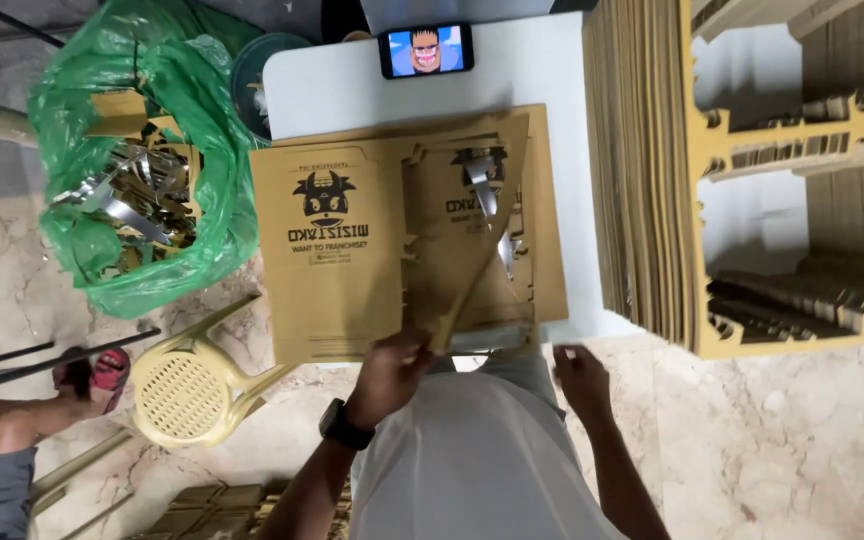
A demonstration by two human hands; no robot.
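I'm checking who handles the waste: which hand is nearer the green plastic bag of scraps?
Left. The left hand grips the cardboard sheet right of the green bag; the right hand is farther right, empty.

A packaging workroom: tall stacks of die-cut cardboard blanks [642, 170] beside a white table [352, 85].

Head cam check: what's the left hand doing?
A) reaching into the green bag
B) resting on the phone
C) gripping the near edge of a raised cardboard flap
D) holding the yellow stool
C: the left hand pinches the near edge of the die-cut cardboard sheet, one flap lifted off the white table; the right hand is off the sheet, empty.
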